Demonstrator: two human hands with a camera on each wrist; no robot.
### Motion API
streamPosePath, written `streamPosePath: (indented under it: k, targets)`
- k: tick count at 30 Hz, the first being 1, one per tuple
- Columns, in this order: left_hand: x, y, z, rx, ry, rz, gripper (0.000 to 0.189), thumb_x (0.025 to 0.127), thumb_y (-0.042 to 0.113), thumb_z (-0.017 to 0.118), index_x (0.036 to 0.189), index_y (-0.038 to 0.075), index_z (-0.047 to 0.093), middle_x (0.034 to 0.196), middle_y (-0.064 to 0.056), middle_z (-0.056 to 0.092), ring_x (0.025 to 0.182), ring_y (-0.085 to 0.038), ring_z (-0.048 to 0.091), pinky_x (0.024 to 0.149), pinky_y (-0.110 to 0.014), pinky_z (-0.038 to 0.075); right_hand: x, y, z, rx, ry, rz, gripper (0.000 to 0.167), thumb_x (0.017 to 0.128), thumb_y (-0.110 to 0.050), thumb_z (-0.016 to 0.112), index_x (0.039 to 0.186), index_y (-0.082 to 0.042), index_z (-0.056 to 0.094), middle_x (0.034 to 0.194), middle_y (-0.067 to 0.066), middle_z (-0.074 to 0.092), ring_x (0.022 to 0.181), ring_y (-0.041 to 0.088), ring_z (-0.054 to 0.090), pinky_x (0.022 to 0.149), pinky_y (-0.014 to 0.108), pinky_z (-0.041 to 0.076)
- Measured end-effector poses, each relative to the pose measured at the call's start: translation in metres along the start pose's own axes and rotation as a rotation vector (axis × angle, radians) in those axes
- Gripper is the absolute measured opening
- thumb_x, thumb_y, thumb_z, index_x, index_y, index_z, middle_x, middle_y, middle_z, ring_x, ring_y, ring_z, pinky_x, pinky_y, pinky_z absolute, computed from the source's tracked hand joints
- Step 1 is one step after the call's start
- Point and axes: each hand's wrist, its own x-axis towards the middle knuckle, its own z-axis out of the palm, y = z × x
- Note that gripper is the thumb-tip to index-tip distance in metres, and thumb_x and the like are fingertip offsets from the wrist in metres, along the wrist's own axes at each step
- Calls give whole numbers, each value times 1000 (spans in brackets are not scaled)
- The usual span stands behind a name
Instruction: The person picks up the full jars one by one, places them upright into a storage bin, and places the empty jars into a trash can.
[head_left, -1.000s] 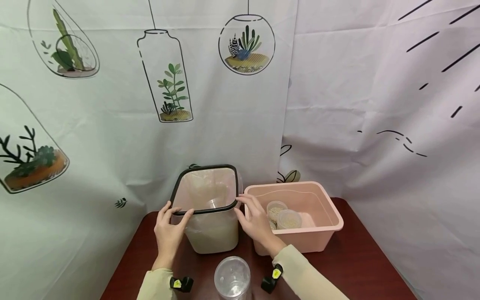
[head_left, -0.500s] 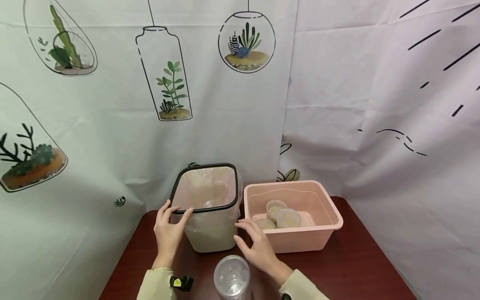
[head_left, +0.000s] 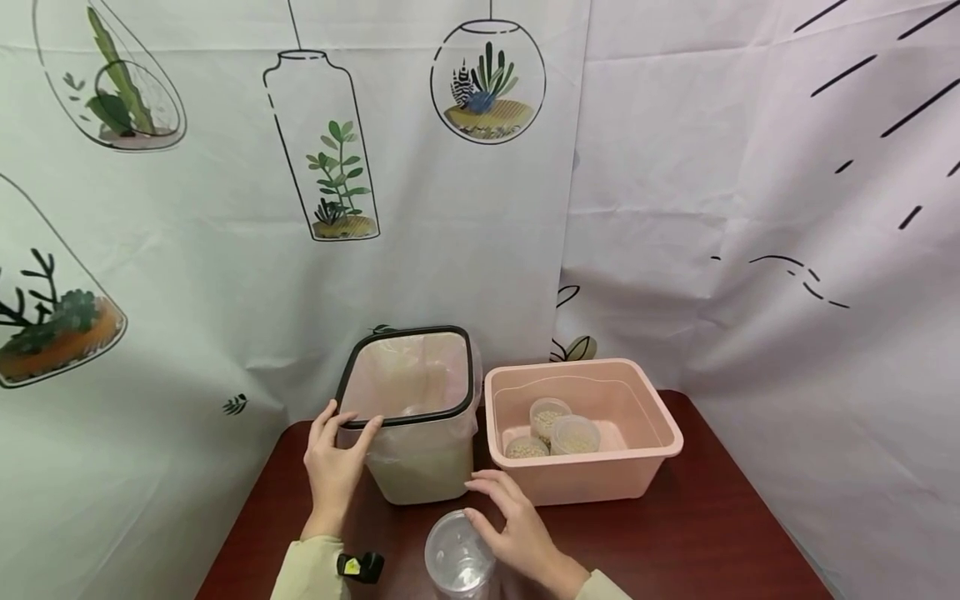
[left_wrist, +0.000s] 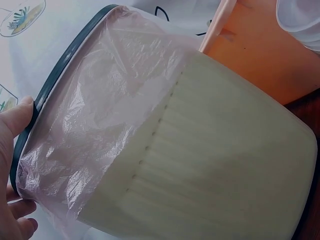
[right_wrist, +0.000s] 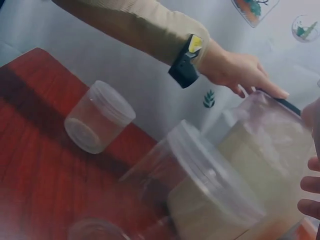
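Note:
A cream trash bin with a black rim stands at the table's back, lined with a translucent pinkish bag folded down outside the rim. My left hand grips the rim at its front left corner. In the left wrist view, the thumb lies on the rim and the other fingers pass behind the bag. My right hand, fingers loosely bent and holding nothing, is beside a clear plastic jar at the front. At the right wrist view's edge, only some fingers show.
Right of the bin, a pink plastic tub holds small clear cups with pale grains. The right wrist view shows another clear container on the red-brown table. A printed cloth hangs close behind.
My right hand has left the bin's right front corner and moved down toward the clear jar. The left hand stays at the rim.

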Motion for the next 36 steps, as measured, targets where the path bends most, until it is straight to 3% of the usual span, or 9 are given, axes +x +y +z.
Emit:
streamPosePath:
  k: [9, 17, 21, 24, 26, 31, 36]
  targets:
    - [-1, -2, 0, -4, 13, -2, 35, 68, 20, 84, 94, 3, 68, 130, -15, 50, 119, -35, 47, 89, -52, 40, -19, -3, 2, 19, -54, 40, 32, 85, -23, 68, 116, -17, 59, 119, 2, 54, 105, 18, 56, 86, 25, 45]
    - [-4, -3, 4, -8, 15, 7, 35, 69, 20, 83, 95, 2, 68, 130, -15, 50, 120, -33, 47, 89, -51, 40, -38, -3, 3, 33, -132, 33, 29, 85, -23, 68, 112, -13, 61, 121, 3, 51, 106, 20, 53, 84, 30, 46]
    - [-6, -4, 5, 4, 20, -8, 35, 69, 21, 83, 96, 4, 68, 131, -12, 50, 120, -31, 47, 93, -32, 41, -46, -1, 4, 26, -158, 20, 30, 85, -26, 69, 112, -15, 62, 121, 7, 51, 109, 20, 51, 84, 30, 46]
    - [-6, -4, 5, 2, 24, -14, 35, 69, 20, 83, 96, 4, 68, 131, -12, 50, 120, -31, 47, 89, -12, 37, -53, 1, 5, 45, -189, 22, 33, 83, -30, 70, 111, -17, 61, 124, 8, 49, 110, 21, 50, 83, 30, 47]
    - [-6, -4, 5, -4, 27, -13, 35, 70, 20, 83, 96, 3, 68, 131, -12, 50, 120, -31, 48, 85, -5, 34, -57, 3, 6, 63, -209, 25, 35, 82, -32, 72, 112, -18, 61, 127, 8, 47, 111, 21, 49, 83, 30, 46]
    - [-5, -4, 5, -10, 28, -14, 35, 71, 19, 82, 97, 2, 67, 133, -12, 49, 120, -31, 47, 84, -4, 34, -64, 7, 10, 141, -207, 17, 42, 79, -31, 75, 115, -16, 59, 133, 16, 40, 114, 25, 47, 87, 29, 45]
    - [-5, -3, 6, -6, 28, -16, 35, 71, 19, 82, 98, 3, 67, 133, -12, 48, 121, -31, 46, 88, -7, 34, -72, 12, 16, 146, -154, -7, 49, 77, -32, 76, 119, -15, 57, 135, 22, 37, 116, 30, 46, 88, 35, 45]
